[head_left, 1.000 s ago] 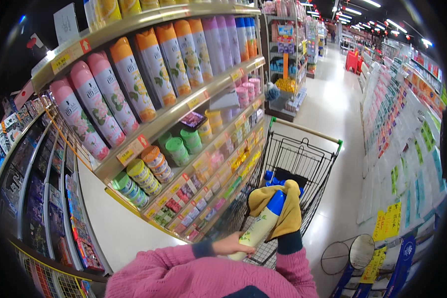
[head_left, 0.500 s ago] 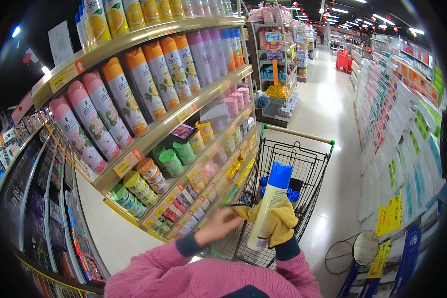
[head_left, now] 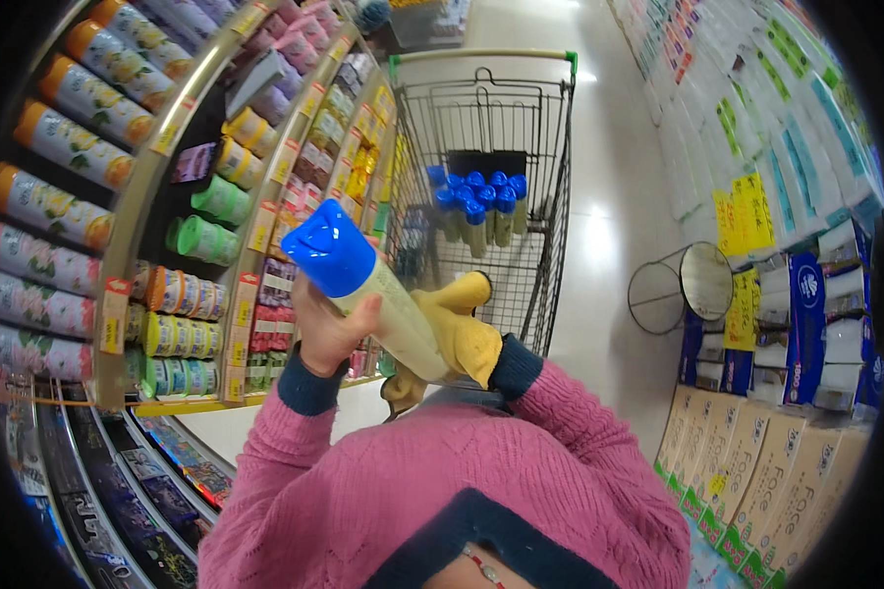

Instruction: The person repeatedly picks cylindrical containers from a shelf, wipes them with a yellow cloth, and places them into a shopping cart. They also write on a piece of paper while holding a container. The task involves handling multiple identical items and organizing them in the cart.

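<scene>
Both hands clamp one spray can [head_left: 383, 304], tilted with its blue cap toward eleven o'clock: left hand [head_left: 329, 329] near the cap, gloved right hand [head_left: 462, 334] (yellow glove) supporting the base, with the cart [head_left: 481, 147] at twelve.

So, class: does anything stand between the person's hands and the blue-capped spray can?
Nothing visible does. The bare left hand grips the spray can just under its blue cap, and the right hand, in a yellow glove, holds its lower body. Both touch it directly.

Store shelves [head_left: 142, 196] of spray cans [head_left: 44, 201], wire cart [head_left: 481, 167] holding blue-capped cans [head_left: 476, 201], pale floor [head_left: 599, 245]
</scene>
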Tool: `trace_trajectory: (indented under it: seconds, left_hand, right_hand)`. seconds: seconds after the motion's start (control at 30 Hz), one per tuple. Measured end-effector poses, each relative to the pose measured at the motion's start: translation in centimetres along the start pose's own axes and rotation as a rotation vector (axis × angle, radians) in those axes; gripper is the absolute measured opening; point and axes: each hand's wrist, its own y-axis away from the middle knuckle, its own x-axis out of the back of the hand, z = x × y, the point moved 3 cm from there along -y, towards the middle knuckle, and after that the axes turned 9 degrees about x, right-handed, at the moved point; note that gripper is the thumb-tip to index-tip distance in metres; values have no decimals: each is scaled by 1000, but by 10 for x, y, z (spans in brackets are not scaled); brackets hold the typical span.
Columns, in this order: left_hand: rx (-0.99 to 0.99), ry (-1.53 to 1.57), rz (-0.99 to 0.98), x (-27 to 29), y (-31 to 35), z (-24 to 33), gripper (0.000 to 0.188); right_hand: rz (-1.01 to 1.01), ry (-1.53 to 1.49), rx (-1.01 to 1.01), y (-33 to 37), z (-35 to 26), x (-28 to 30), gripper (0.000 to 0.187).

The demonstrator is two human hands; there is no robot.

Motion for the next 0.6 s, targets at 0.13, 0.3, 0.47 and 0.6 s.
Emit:
trace_trajectory:
  seconds: [0.13,0.3,0.47,0.6]
  left_hand:
    - [-77,-70,-97,-11,1,-29,68]
    - [-393,-520,-238,-41,1,-67,76]
    - [-208,-368,-181,-47,-13,-111,69]
    - [239,-136,-138,-53,-32,-165,58]
  right_hand:
    - [212,499,-74,4,9,29,41]
    - [178,1495,343,28,-13,43,32]
    - [593,1523,33,32,-30,87,41]
    - [450,2337,-99,31,-56,83,50]
